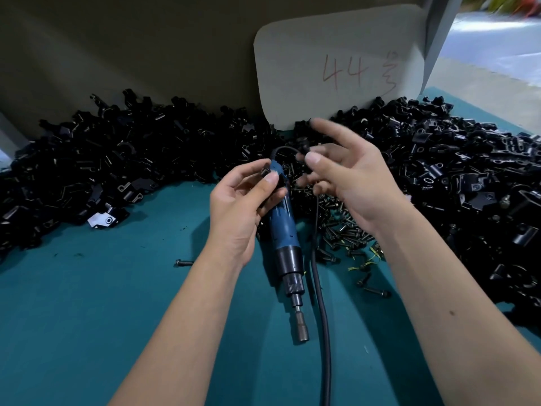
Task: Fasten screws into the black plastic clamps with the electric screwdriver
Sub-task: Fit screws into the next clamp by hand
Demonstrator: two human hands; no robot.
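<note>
The blue electric screwdriver lies on the teal table, its bit pointing toward me, with its black cable running beside it. My left hand hovers over the tool's body and pinches a small black plastic clamp between thumb and fingers. My right hand is raised just right of it, fingers spread and blurred, holding nothing that I can make out. A heap of dark screws lies under my right hand.
Large piles of black clamps cover the left and the right of the table. A white card marked 44 leans on the back wall. Loose screws and one single screw lie near the front.
</note>
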